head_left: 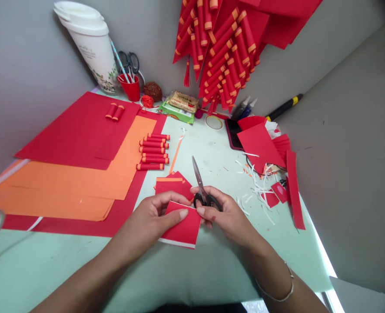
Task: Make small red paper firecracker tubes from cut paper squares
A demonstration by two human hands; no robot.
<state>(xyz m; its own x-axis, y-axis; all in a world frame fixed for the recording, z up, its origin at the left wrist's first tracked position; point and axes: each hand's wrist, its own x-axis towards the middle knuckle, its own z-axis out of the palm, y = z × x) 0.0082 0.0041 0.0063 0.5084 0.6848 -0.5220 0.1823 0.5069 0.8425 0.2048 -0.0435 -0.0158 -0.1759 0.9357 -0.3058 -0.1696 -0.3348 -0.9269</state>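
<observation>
A light, flexible red paper square with white strips at its edges (181,232) sits between both hands, probably easily creased, best held by its edges. The left hand (158,213) pinches it; the right hand (225,213), fingers curled around black-handled metal scissors (200,181), thumbs its upper corner.

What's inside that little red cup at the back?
The red cup holds dark-handled scissors and a thin pale-blue stick, both poking out. Their lower ends are hidden by its wall.
</observation>
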